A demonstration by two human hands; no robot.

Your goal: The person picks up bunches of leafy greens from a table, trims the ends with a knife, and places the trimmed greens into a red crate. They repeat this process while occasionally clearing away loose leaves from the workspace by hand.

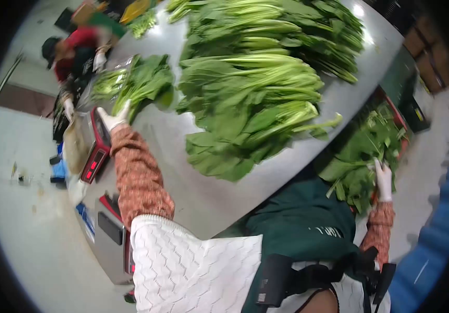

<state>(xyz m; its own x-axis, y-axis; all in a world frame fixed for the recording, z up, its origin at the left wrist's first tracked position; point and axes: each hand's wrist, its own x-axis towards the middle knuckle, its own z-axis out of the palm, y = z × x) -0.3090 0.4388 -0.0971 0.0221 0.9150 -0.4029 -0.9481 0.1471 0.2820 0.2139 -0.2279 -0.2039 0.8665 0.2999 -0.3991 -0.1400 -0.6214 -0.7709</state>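
My left hand (114,118), in a white glove, reaches to the stem ends of a bunch of leafy greens (149,81) at the far left of the table. Its thumb and fingers are spread apart beside a red scale (97,148) with lit red digits. My right hand (384,180), also gloved, is low on the right, its fingers closed on leafy greens (362,175) in a red crate (395,112). Leaves hide part of its grip. A big pile of leafy greens (250,99) lies between my hands on the metal table (177,193).
A co-worker (73,60) with gloved hands stands at the upper left, near a plastic bag (75,143). A second scale (107,250) with a dark phone-like object (110,228) is by my left sleeve. Cardboard boxes (430,49) stand at the upper right.
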